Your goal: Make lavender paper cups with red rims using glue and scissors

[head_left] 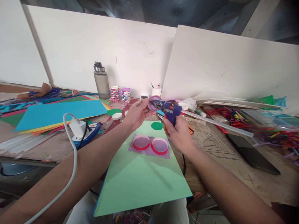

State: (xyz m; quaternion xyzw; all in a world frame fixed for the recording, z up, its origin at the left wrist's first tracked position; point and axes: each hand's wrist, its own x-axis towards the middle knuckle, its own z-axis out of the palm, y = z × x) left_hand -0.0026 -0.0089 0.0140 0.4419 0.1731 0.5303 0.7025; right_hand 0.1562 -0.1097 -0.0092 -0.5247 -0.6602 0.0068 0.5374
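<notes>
My right hand [178, 132] is wrapped round the grip of a blue hot glue gun [171, 111], with a long clear glue stick [217, 123] jutting out behind it. Between the fingers of my left hand [138, 112] is a small round purple piece [152, 106], and the gun's nozzle end is over it, hiding part of it. Below the hands, two pink-and-white paper rings [141, 147] stand on a purple paper rectangle [149, 153]. That rectangle lies on a light green sheet [144, 180], near a dark green disc [157, 125].
Coloured paper sheets [63, 112] and a blue power strip [93, 132] with a white plug lie at left. A bottle [101, 81] and striped paper stacks [115, 94] stand at the back. On the right are a black phone [252, 153] and a plastic box [263, 119].
</notes>
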